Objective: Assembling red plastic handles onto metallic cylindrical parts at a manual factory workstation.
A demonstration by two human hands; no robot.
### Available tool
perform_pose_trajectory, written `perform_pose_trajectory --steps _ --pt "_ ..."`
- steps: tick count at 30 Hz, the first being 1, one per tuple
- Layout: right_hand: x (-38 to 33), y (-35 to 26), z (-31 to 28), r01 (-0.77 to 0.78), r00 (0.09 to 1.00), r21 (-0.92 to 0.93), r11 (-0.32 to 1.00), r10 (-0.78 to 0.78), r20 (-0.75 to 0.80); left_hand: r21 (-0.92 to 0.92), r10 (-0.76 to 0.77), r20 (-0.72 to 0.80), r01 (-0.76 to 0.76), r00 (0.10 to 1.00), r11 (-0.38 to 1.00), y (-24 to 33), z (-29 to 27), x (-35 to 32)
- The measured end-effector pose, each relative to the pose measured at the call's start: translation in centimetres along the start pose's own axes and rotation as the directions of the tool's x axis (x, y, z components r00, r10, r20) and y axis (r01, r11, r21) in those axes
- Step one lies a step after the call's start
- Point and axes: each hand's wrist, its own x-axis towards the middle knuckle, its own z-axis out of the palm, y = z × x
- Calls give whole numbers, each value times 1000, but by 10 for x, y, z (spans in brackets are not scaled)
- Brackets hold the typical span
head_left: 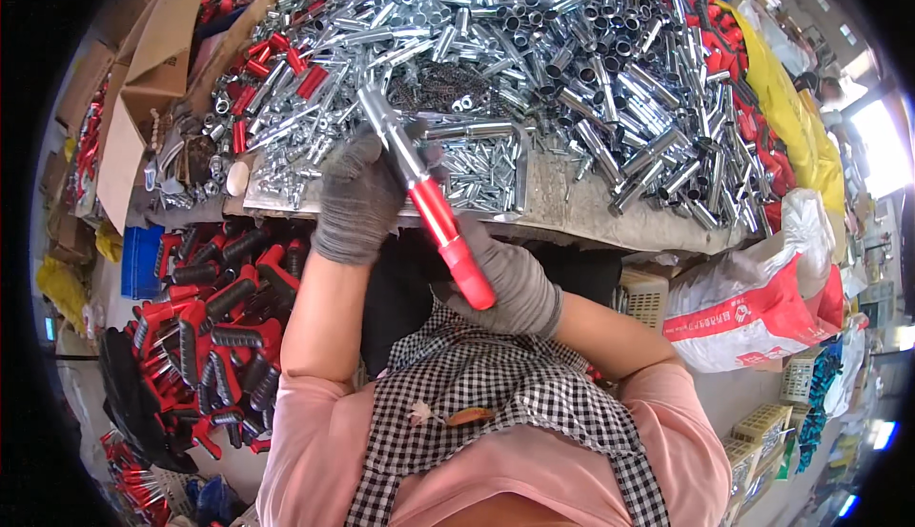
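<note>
In front of my chest I hold a slanting red-and-silver metal tube (434, 208), its shiny silver end up toward the table and its red end down toward my apron. My left hand (362, 198), in a grey knit glove, closes around the silver part, with its fingertips partly hidden behind the tube. The red end lies in my right hand (515, 284), gloved alike, whose fingers curl beneath it and are mostly out of sight. Just beyond my hands, a shallow tray (519, 170) holds small silver pins.
Loose chrome tubes (610, 98) are heaped across the table, with short red sleeves (312, 81) at the left. Red-and-black handled tools (224, 322) are piled below left. A white-and-red sack (753, 308) stands at right, and an open cardboard box (157, 60) at far left.
</note>
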Motion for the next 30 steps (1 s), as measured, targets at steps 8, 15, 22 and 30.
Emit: perform_pose_trajectory --steps 8,15,22,30 --pt "12 79 -114 74 930 -874 479 283 234 351 -421 315 308 851 884 3 -15 -43" --pt "12 145 -136 96 822 -930 356 498 276 516 -594 293 399 749 758 -23 -22 -65" --pt "54 40 -92 -442 843 619 649 537 39 580 -415 342 158 843 799 -31 -28 -72" --pt "71 19 -34 -405 882 567 717 143 449 601 -312 515 -76 798 796 -21 -31 -73"
